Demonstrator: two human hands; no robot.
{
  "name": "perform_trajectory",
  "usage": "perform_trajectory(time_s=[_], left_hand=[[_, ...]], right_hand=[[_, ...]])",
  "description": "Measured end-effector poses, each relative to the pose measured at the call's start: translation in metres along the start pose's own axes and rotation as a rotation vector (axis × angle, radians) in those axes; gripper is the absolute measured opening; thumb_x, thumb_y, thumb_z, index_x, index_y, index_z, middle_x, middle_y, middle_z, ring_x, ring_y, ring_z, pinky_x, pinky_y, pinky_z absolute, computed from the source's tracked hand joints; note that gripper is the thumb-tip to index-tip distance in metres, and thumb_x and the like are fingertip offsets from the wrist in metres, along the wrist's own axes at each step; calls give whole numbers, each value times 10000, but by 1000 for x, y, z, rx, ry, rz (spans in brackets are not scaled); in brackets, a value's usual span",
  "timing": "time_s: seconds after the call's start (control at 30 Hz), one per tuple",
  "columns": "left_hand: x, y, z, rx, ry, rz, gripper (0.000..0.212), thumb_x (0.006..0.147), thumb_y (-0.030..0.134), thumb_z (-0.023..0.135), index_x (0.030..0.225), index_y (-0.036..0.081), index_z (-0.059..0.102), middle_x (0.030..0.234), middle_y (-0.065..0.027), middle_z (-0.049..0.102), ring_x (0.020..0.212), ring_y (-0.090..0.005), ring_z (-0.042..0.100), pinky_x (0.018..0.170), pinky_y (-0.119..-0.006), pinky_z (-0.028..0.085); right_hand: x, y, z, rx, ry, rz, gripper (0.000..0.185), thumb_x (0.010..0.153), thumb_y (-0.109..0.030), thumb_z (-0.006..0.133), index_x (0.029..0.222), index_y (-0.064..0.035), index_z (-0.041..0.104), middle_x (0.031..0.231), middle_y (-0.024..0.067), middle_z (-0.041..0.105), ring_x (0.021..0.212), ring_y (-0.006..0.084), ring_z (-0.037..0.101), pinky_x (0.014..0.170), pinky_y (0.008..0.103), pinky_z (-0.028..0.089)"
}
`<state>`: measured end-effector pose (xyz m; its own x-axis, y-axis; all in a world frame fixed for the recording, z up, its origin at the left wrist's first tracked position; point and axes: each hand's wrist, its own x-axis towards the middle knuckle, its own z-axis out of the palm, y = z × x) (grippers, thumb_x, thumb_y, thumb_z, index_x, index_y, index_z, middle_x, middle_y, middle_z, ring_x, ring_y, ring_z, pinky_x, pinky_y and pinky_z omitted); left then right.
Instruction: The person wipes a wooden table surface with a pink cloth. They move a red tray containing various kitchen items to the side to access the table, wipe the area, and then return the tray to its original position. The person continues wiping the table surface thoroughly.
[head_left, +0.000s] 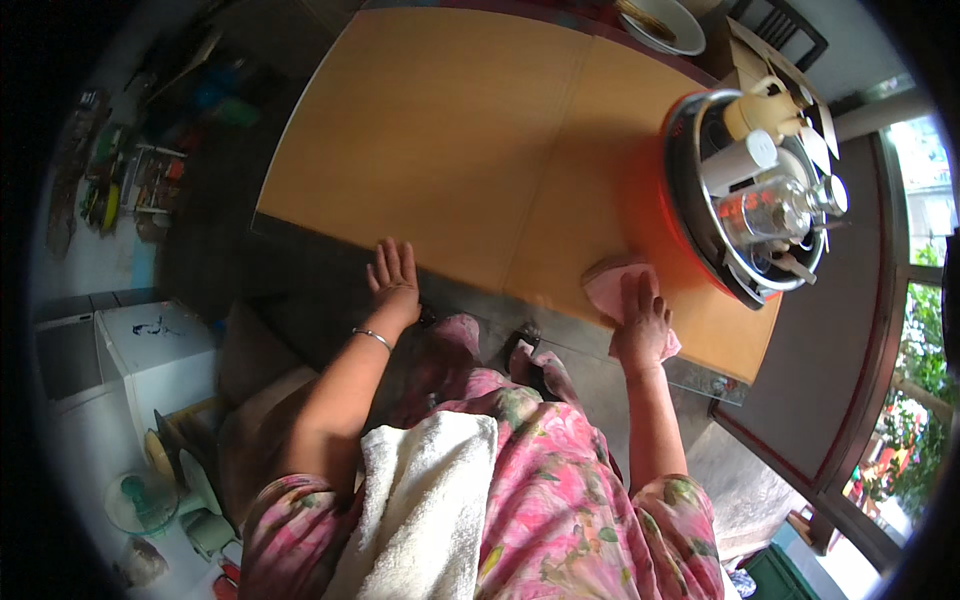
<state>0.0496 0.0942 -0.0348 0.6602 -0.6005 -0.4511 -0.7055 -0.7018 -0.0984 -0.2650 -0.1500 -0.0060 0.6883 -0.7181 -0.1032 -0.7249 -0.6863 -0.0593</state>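
Observation:
My right hand (643, 321) rests on a folded pink cloth (611, 289) near the front edge of a light-brown tabletop (427, 142). Part of the cloth shows past the wrist side, and the palm hides the rest. At the table's front edge, further left, is my left hand (395, 277), its fingers spread and nothing in it. Whether it touches the edge I cannot tell. Beyond my right hand stands a red basin (671, 232) with a metal-rimmed basin (712, 225) on top. It carries a clear glass bottle (765, 210), a white cylindrical container (739, 161) and a cream jug (757, 112).
A white bowl (686, 34) sits at the table's far edge beside a cardboard box (739, 60). At the right is a window (919, 300). A white cabinet (161, 341) and an electric fan (142, 499) stand to the left. A white towel (427, 510) hangs over my front.

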Motion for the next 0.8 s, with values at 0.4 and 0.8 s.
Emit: perform_trajectory(time_s=[0.4, 0.8], left_hand=[[-10, -60, 1, -722, 335, 534, 1009, 623, 149, 779, 1428, 72, 176, 1483, -226, 108, 1353, -414, 159, 1080, -510, 186], [-6, -325, 69, -593, 489, 23, 774, 723, 72, 678, 1383, 55, 273, 1429, -228, 244, 1285, -420, 279, 1059, -481, 257]], right_hand=[[1, -156, -16, 84, 12, -461, 521, 713, -179, 578, 1232, -195, 531, 1318, 101, 452, 1076, 319, 490, 900, 468, 398], [89, -352, -9, 78, 52, -778, 482, 764, -148, 512, 1245, -178, 526, 1310, 109, 462, 1061, 298, 501, 882, 433, 403]])
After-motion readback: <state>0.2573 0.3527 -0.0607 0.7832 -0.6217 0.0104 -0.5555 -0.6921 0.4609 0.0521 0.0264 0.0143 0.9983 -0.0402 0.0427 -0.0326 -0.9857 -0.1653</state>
